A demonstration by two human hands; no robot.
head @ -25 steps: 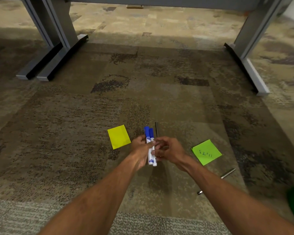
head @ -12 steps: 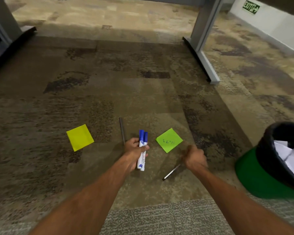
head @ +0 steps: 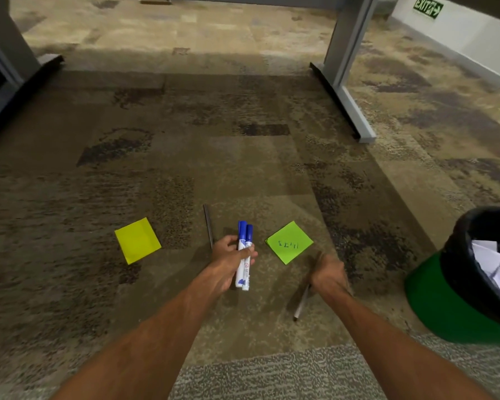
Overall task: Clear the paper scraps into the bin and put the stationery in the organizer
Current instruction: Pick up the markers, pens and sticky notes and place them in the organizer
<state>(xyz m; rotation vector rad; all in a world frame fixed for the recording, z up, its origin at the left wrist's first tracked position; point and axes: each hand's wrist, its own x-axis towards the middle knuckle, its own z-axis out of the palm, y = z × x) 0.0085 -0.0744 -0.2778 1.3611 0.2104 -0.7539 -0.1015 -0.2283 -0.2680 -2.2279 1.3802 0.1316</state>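
Note:
My left hand (head: 231, 259) grips two blue-capped white markers (head: 244, 255), held upright above the carpet. My right hand (head: 328, 274) is closed around the upper end of a grey pen (head: 300, 304) that slants down toward me; its lower tip sits near the floor. A second dark pen (head: 208, 226) lies on the carpet just left of my left hand. A yellow sticky note (head: 137, 240) lies to the left and a green sticky note (head: 289, 242) with writing lies between my hands, slightly ahead.
A green bin (head: 451, 301) with a black liner and white paper inside stands at the right edge. Grey desk legs (head: 344, 70) rise ahead on the right and at the far left (head: 9, 67). A lighter carpet strip runs near me.
My right hand left the markers, moved right and closed on the grey pen, lifting its upper end. The view swung right, bringing the bin into sight.

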